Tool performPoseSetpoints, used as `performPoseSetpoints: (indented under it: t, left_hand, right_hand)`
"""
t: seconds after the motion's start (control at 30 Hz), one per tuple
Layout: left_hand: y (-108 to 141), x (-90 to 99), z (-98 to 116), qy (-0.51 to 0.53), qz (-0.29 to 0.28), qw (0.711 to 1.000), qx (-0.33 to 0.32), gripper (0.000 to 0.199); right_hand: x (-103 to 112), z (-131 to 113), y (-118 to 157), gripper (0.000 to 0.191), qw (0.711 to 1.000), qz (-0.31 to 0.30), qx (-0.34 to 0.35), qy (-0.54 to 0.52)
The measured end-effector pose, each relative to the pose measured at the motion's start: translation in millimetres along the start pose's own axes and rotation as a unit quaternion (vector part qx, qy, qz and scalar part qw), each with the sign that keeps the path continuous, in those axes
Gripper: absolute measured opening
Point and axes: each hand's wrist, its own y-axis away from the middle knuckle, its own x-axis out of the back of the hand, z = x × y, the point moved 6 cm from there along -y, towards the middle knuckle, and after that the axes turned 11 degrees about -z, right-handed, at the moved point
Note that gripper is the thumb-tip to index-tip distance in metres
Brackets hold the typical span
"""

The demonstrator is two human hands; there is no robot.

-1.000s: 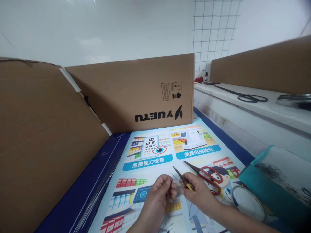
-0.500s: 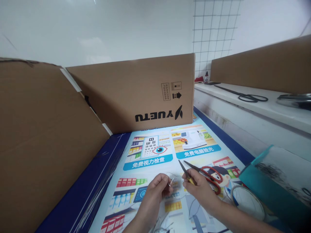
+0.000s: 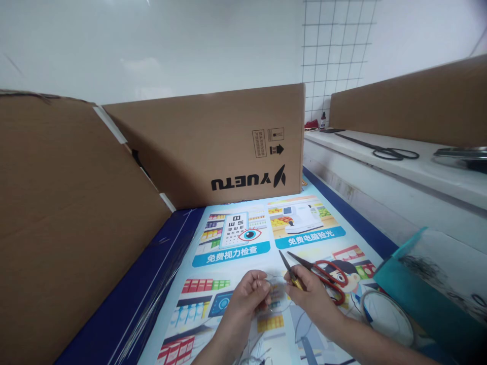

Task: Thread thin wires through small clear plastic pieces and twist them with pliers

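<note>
My left hand (image 3: 253, 294) is closed, pinching a thin wire (image 3: 279, 308) that loops between both hands. My right hand (image 3: 310, 291) is closed near the wire's other side, at the yellow part of a dark pointed tool (image 3: 288, 265). Whether that tool is held or lies beneath the fingers is hard to tell. Red-handled scissors (image 3: 327, 274) lie on the printed mat just beyond my right hand. Thin wire pieces (image 3: 253, 359) rest near the bottom edge, between my forearms.
Cardboard walls (image 3: 198, 147) stand at the left and back. A teal box (image 3: 422, 284) with thin dark strands and a round coil (image 3: 391, 317) are at the right. Large black scissors (image 3: 391, 152) lie on the white ledge (image 3: 426, 167).
My left hand's fingers have shifted, with the thumb now further over the fingertips and the wire less visible there. My right hand has moved very slightly left.
</note>
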Motion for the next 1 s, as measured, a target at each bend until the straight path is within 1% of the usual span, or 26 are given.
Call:
performPoseSetpoints:
  t: [0.2, 0.3, 0.4, 0.5, 0.57, 0.6, 0.67, 0.73, 0.8, 0.9, 1.0]
  left_hand:
    - [-2, 1.7, -8, 0.034, -0.041, 0.999, -0.004, 0.023]
    - [-2, 3.6, -13, 0.034, -0.034, 0.999, 0.001, 0.024]
    - [-3, 5.6, -11, 0.03, -0.023, 0.999, 0.0, 0.02]
    - [-3, 11.1, -3, 0.016, -0.009, 1.0, -0.01, 0.019]
    - [-3, 18.4, 5, 0.005, 0.01, 1.0, -0.023, 0.019]
    - [-3, 23.0, 9, -0.002, 0.023, 0.999, -0.03, 0.02]
    - [-4, 32.7, 14, -0.013, 0.051, 0.998, -0.041, 0.02]
    - [-4, 41.2, 16, -0.018, 0.074, 0.996, -0.049, 0.021]
    - [-5, 47.4, 15, -0.017, 0.089, 0.995, -0.05, 0.021]
    - [-7, 53.6, 16, -0.014, 0.099, 0.993, -0.056, 0.021]
    - [-7, 59.8, 21, -0.009, 0.113, 0.991, -0.075, 0.022]
  right_hand:
    - [-3, 2, 1, 0.008, 1.0, -0.001, -0.004, 0.01]
    - [-5, 2, 0, 0.008, 1.0, -0.008, -0.003, 0.021]
    - [-9, 2, -1, 0.006, 0.998, -0.033, 0.007, 0.046]
    - [-10, -2, 0, 0.005, 0.994, -0.062, 0.008, 0.088]
    - [-4, -8, 0, 0.007, 0.985, -0.062, 0.004, 0.159]
    - [0, -13, 0, 0.01, 0.976, -0.054, 0.002, 0.211]
    - [9, -22, 0, 0.016, 0.945, -0.044, 0.002, 0.324]
    - [14, -28, 0, 0.019, 0.906, -0.058, 0.001, 0.419]
    - [16, -29, 0, 0.018, 0.866, -0.08, -0.009, 0.493]
    - [16, -27, 1, 0.016, 0.822, -0.104, -0.023, 0.559]
    - [21, -31, 2, 0.013, 0.8, -0.114, -0.026, 0.588]
